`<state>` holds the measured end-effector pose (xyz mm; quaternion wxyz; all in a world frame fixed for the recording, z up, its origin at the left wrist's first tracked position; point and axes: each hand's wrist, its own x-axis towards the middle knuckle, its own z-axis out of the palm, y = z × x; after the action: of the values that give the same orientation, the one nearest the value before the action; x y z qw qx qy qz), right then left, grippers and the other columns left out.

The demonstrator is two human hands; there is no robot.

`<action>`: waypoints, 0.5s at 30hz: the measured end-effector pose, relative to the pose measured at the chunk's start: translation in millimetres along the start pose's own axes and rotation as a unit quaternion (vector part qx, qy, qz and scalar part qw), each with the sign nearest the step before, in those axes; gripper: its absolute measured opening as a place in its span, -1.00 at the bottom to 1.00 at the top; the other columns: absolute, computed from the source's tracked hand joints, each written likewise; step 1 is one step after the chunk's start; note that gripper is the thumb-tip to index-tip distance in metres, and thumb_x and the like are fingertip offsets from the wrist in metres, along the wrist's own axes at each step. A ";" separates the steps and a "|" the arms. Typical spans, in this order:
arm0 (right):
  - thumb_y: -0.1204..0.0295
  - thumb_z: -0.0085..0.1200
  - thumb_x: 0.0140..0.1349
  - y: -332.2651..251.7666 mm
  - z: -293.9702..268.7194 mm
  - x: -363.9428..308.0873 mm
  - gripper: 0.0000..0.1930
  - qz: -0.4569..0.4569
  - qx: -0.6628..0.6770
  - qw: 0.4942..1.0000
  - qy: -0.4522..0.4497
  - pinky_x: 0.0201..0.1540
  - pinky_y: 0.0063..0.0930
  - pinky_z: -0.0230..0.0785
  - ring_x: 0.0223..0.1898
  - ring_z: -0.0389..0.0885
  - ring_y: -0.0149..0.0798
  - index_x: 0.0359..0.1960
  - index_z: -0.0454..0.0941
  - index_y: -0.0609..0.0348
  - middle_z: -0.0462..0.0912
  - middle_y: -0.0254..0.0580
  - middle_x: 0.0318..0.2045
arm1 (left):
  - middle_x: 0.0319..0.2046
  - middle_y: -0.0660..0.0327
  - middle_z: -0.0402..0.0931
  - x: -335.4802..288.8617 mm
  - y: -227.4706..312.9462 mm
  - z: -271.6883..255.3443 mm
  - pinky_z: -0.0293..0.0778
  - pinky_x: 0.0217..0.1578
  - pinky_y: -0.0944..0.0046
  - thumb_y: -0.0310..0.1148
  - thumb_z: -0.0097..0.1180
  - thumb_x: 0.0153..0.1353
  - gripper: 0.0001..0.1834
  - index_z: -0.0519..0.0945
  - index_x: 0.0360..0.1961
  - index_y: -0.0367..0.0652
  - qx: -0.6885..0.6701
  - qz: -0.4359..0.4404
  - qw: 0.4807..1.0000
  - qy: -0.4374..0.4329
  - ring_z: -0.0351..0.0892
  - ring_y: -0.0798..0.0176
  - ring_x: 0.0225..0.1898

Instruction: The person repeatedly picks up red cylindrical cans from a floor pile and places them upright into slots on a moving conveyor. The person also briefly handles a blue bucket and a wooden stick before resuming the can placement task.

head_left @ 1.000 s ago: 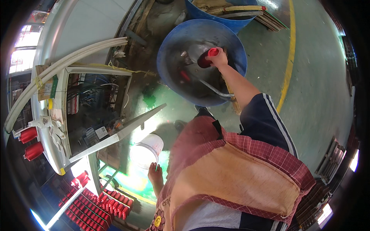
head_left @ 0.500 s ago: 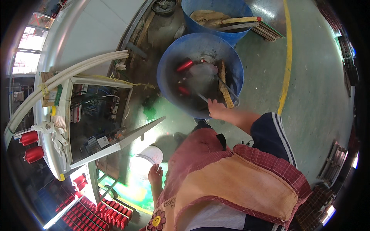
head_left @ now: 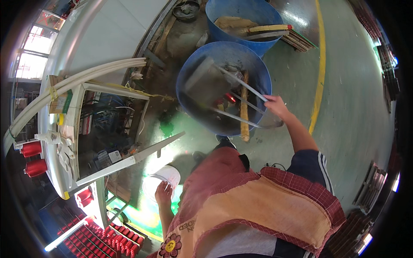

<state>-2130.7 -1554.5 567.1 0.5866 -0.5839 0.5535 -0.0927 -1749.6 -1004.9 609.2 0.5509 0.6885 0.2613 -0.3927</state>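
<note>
In my right hand (head_left: 276,105) is the metal tube handle of what looks like a grey dustpan (head_left: 205,82). Its broad pan, smeared by motion, tilts inside the near blue bin (head_left: 180,92). A yellow straw-like broom or stick (head_left: 244,112) leans in the same bin, its lower end over the near rim. Red pieces (head_left: 231,98), partly hidden, lie at the bottom. My left hand (head_left: 163,193) holds nothing; its fingers are apart, in front of a white bucket (head_left: 171,173) on the floor.
A second blue bin (head_left: 214,26) behind holds brown sacking and a broom. To the left, a white cabinet's open door (head_left: 129,162) juts out, with curved pale pipes (head_left: 86,79) above. Red thread cones (head_left: 107,236) fill a rack at lower left. A yellow line (head_left: 319,81) runs along the floor.
My right hand has moved right and slightly up, swinging the dustpan so its pan now shows at the bin's left. The yellow broom or stick has shifted toward me. My left hand has moved slightly left.
</note>
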 end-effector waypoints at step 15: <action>0.12 0.02 0.36 108.5 111.7 -0.1 -0.72 0.188 0.239 0.953 0.001 -0.75 -0.56 -0.03 -0.73 0.22 -0.50 -0.38 0.42 0.03 0.30 -0.48 -0.65 | -0.05 0.12 0.56 -28.0 -9.7 35.3 0.50 -0.19 0.24 -0.25 0.03 0.32 -0.60 0.49 0.10 -0.24 0.061 0.005 0.998 -0.006 0.57 0.20 -0.15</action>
<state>-2104.4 -1456.7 448.8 0.7154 -0.3117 0.6154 -0.1110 -1781.7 -1034.4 624.0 0.5110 0.7198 0.2300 -0.4098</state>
